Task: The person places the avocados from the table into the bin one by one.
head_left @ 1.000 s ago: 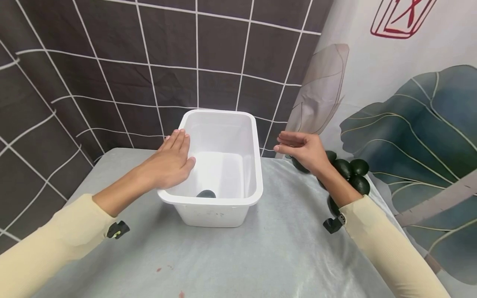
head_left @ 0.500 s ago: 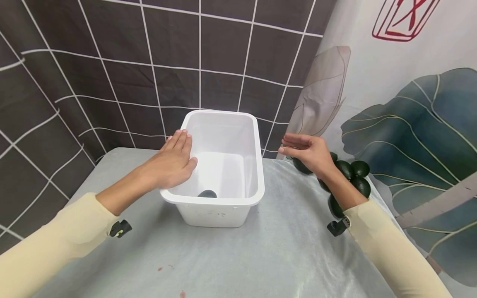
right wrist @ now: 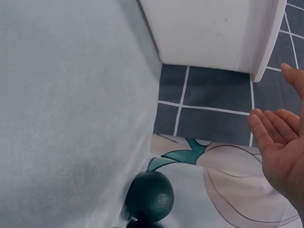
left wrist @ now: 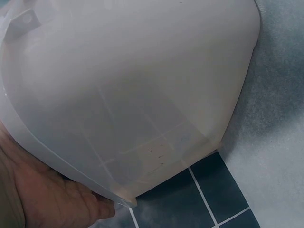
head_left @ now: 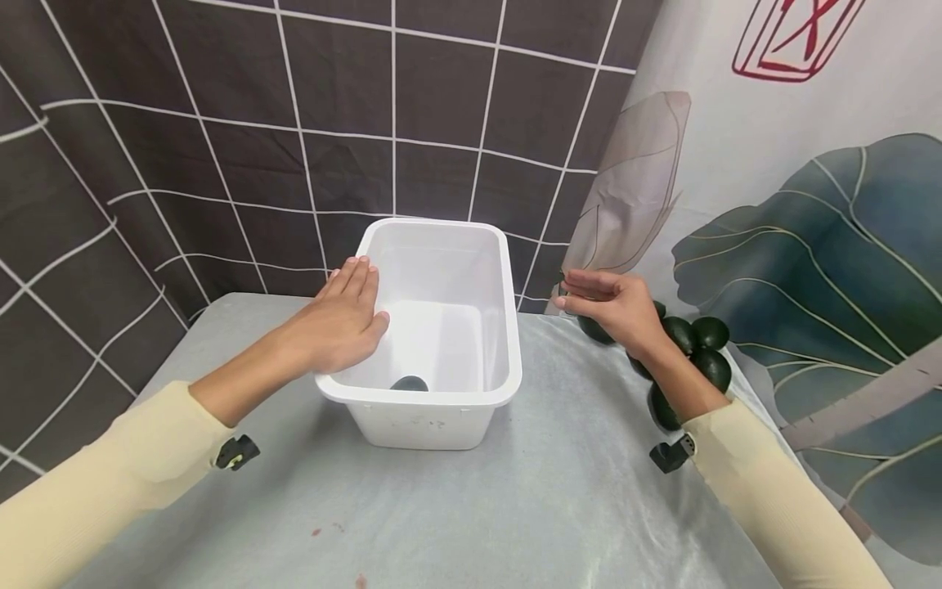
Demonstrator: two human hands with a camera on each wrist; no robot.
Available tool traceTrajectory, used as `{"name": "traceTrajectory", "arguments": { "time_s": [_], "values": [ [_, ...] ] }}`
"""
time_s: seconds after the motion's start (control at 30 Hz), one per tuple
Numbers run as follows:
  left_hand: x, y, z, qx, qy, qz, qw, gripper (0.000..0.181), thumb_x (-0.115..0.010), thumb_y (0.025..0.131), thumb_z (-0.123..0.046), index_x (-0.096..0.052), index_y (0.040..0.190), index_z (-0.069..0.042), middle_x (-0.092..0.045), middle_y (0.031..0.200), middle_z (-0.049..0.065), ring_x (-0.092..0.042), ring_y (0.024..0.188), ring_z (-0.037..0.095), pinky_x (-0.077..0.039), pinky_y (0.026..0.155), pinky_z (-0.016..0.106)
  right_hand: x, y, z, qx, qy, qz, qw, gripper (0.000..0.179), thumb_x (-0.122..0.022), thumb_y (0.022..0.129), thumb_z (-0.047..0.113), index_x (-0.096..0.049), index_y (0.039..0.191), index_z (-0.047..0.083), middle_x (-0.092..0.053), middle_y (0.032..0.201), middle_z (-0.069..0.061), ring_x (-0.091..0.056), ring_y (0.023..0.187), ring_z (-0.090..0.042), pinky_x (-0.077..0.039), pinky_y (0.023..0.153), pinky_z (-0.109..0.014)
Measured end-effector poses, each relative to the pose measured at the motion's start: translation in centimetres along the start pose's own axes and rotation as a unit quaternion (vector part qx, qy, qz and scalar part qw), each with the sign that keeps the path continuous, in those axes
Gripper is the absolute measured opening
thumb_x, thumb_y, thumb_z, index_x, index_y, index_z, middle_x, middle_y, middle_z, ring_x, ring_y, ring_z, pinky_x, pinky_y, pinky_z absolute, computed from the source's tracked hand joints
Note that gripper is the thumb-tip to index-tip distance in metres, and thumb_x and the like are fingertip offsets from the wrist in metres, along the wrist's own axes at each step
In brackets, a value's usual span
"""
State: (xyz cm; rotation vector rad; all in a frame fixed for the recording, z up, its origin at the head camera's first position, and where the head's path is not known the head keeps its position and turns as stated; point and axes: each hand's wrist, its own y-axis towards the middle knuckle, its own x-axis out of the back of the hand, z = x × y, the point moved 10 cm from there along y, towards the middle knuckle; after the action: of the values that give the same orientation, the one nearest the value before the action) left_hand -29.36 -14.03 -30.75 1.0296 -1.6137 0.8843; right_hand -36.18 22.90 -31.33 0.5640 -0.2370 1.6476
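A white plastic tub [head_left: 434, 425] stands on the table in the head view. My left hand [head_left: 342, 323] rests flat on its left rim, fingers straight and thumb over the inside. From below, the left wrist view has that hand [left wrist: 52, 190] along the rim. Inside the tub, a dark rounded thing [head_left: 409, 383] shows partly behind the near rim. To the right, my right hand [head_left: 611, 304] is held in the air with nothing in it, palm facing the tub. Beneath and behind that forearm lie several dark green avocados [head_left: 710, 332]; the right wrist view shows one avocado [right wrist: 151, 196] close up.
The table [head_left: 441, 523] has a pale grey cloth. Dark tile-patterned fabric [head_left: 331, 82] hangs right behind the tub. On the right hangs a white curtain with a large blue-green leaf [head_left: 824, 245]. Small black devices, such as this wrist camera [head_left: 671, 454], sit on both sleeves.
My right hand has drifted slightly to the right over the past second. The left hand stays on the tub's rim, and the tub and avocados have not moved.
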Motion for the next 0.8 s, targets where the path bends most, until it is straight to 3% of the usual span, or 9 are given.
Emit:
{"name": "traceTrajectory", "arguments": {
  "time_s": [0.23, 0.5, 0.8],
  "values": [
    [-0.1, 0.1, -0.1, -0.002, 0.003, 0.001, 1.0000, 0.079, -0.029, 0.118, -0.034, -0.006, 0.174, 0.016, 0.004, 0.186, 0.035, 0.008, 0.176, 0.052, -0.001, 0.144, 0.066, 0.3, -0.3, -0.5, -0.008, -0.001, -0.005, 1.0000, 0.064, -0.095, 0.095, 0.032, -0.073, 0.150, 0.009, -0.076, 0.149, -0.014, -0.079, 0.125, -0.004, -0.061, 0.095, -0.011],
    [0.0, -0.1, -0.1, -0.002, 0.003, 0.001, 1.0000, 0.078, -0.029, 0.118, -0.034, -0.006, 0.173, 0.016, 0.004, 0.186, 0.036, 0.008, 0.176, 0.052, -0.001, 0.144, 0.066, 0.5, -0.6, -0.6, -0.009, -0.010, -0.002, 0.9999, 0.064, -0.094, 0.096, 0.033, -0.073, 0.151, 0.009, -0.076, 0.150, -0.014, -0.077, 0.135, -0.019, -0.060, 0.094, -0.009],
    [0.0, -0.1, -0.1, -0.005, 0.002, -0.001, 1.0000, 0.078, -0.030, 0.118, -0.033, -0.007, 0.173, 0.017, 0.003, 0.186, 0.036, 0.007, 0.176, 0.053, -0.001, 0.144, 0.066, 0.9, -1.0, -1.3, -0.015, -0.009, -0.007, 0.9998, 0.065, -0.093, 0.096, 0.037, -0.073, 0.150, 0.009, -0.075, 0.151, -0.014, -0.076, 0.137, -0.021, -0.060, 0.095, -0.010]
  ]
}}
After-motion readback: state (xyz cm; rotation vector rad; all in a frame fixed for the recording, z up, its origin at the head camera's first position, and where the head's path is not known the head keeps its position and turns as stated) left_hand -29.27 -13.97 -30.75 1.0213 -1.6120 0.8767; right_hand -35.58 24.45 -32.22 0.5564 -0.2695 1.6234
